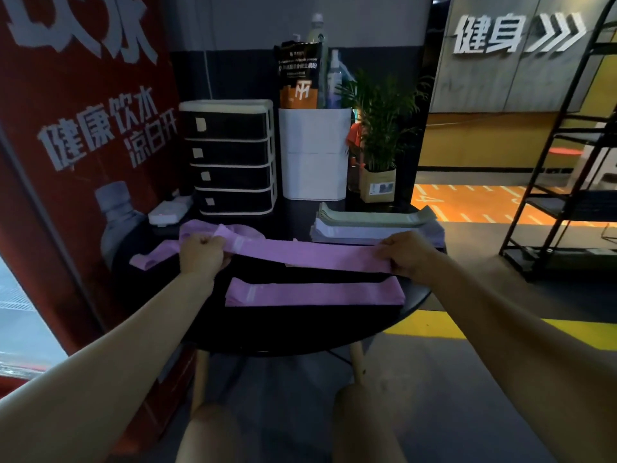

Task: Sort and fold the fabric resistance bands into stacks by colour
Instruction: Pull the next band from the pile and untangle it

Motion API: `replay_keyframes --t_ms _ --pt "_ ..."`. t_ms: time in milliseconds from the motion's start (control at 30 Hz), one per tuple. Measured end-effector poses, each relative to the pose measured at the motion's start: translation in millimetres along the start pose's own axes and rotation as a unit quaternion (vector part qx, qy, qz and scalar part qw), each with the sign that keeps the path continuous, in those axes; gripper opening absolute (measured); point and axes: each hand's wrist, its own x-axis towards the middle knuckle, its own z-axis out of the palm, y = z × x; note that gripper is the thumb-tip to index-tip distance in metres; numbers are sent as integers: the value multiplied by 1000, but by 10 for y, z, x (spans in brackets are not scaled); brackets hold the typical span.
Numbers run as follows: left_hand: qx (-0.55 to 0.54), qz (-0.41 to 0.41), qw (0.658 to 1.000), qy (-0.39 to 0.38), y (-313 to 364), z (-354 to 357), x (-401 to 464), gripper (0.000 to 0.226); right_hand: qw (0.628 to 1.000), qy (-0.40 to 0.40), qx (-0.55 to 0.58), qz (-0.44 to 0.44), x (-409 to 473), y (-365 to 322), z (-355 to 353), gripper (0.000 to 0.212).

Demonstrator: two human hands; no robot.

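A pink fabric band (310, 255) is stretched flat in the air above the round black table (300, 329). My left hand (202, 255) grips its left end and my right hand (405, 253) pinches its right end. Below it, near the table's front, lies a flat stack of folded pink bands (314, 294). Loose unfolded pink bands (200, 230) lie behind my left hand. At the back right sits a stack of green bands (370, 215) on top of lavender-grey bands (367, 233).
Behind the bands stand a black drawer unit (230, 155), a white bin (314, 152) holding bottles and a pouch, and a potted plant (380, 162). A white device (167, 210) lies at the back left. A red panel is on the left, a black rack (561, 195) on the right.
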Motion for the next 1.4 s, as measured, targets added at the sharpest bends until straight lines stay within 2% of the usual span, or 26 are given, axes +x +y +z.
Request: replay_keyframes --t_ms 100,200,267,333,433,667,733,833,900,967,1100,1233,1400 --pt "96 40 995 3 -134 -42 -121 23 996 40 -74 -11 -22 127 -41 29" --pt "205 87 975 -5 -207 -49 -245 26 981 85 -172 -34 -103 189 -43 18" --pt "260 106 960 -13 -262 -45 -307 16 965 116 -228 -61 -173 219 -31 7" --pt "294 115 948 -20 -315 -53 -347 6 955 136 -251 -81 -205 276 -10 18" --pt "317 119 940 -36 -398 -73 -365 7 953 147 -252 -82 -230 350 47 24" --pt "291 110 950 -31 -520 -136 -413 15 942 162 -274 -102 -284 498 148 17" --pt "282 119 951 -34 -559 -154 -424 17 924 169 -321 -119 -314 505 184 25" --pt "275 131 952 -36 -588 -161 -438 17 878 190 -404 -172 -402 450 318 37" --pt "277 139 950 -31 -596 -160 -450 18 872 160 -407 -220 -451 386 482 38" --pt "283 156 946 -27 -612 -166 -459 21 883 88 -384 -256 -477 354 690 38" --pt "276 187 942 -32 -655 -211 -447 36 880 -16 -377 -289 -481 428 983 43" --pt "298 220 926 -70 -671 -238 -452 44 873 -28 -388 -292 -475 464 1002 55" --pt "310 233 918 -88 -688 -216 -471 40 863 -29 -423 -276 -472 480 1018 56"
